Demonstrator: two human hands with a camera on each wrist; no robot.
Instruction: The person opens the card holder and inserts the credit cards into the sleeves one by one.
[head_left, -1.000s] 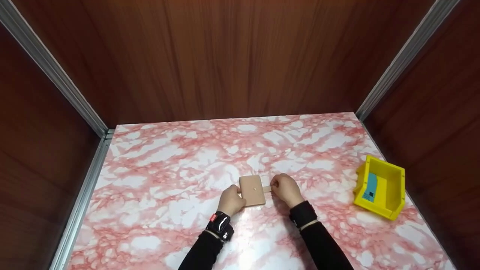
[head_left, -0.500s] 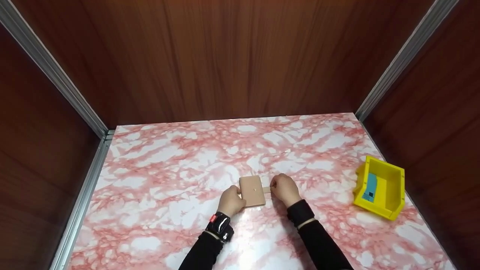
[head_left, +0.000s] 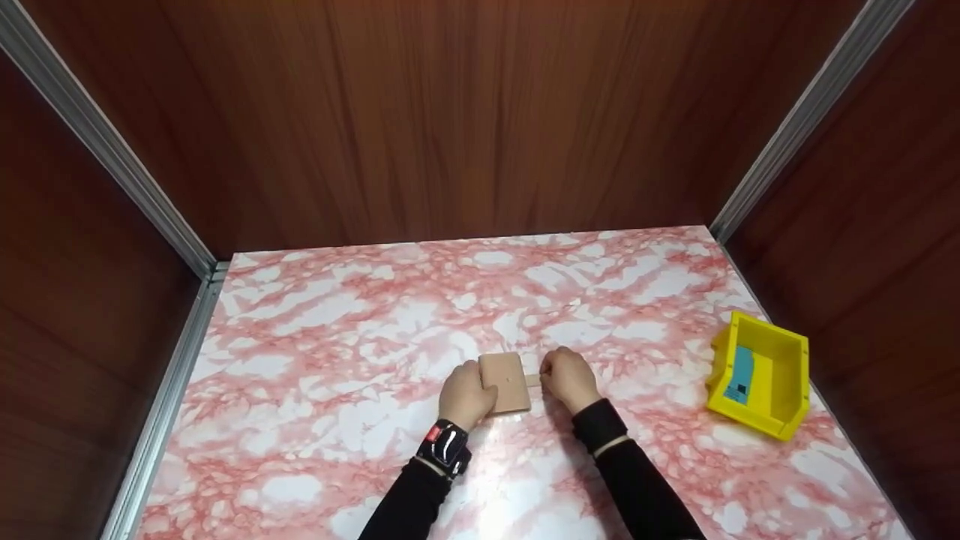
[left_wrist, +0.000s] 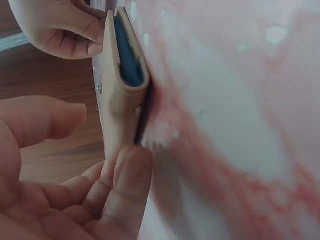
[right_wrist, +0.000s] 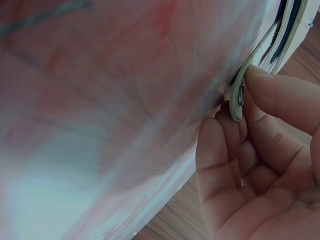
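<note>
Head view: a tan wallet (head_left: pixel 507 382) lies flat on the pink-marbled counter (head_left: pixel 337 352), near the middle and toward the near edge, its long axis running 12 to 6. The left hand (head_left: pixel 465 397) sits at its 8 o'clock corner, fingers curled over the edge and hiding that corner; the fingertips themselves are out of sight. The right hand (head_left: pixel 568 379) sits at 3 o'clock of the wallet, fingers bent, pinching a short strap (head_left: pixel 532 379) that sticks out sideways from the wallet's right edge. Both forearms come in from 6 o'clock in black sleeves, cut off by the frame's lower edge. A yellow bin (head_left: pixel 763 375) stands well apart at 3 o'clock, with a blue item inside that is too small to make out.

Left wrist view: the wallet (left_wrist: pixel 120 95) is seen edge-on, with a blue lining between its two tan leaves. The left hand (left_wrist: pixel 75 185) fills the lower left; its fingers (left_wrist: pixel 130 180) curl against the wallet's near end, the thumb raised just off the tan face. Its grip is loose, fingers touching the end only. The right hand (left_wrist: pixel 60 27) shows at 11 o'clock, partly cut off.

Right wrist view: the counter is a blur. The right hand (right_wrist: pixel 260 150) holds the strap (right_wrist: pixel 240 90) pinched between thumb and curled fingers, a tight grip. The wallet (right_wrist: pixel 295 30) is cut off at the upper right corner.
</note>
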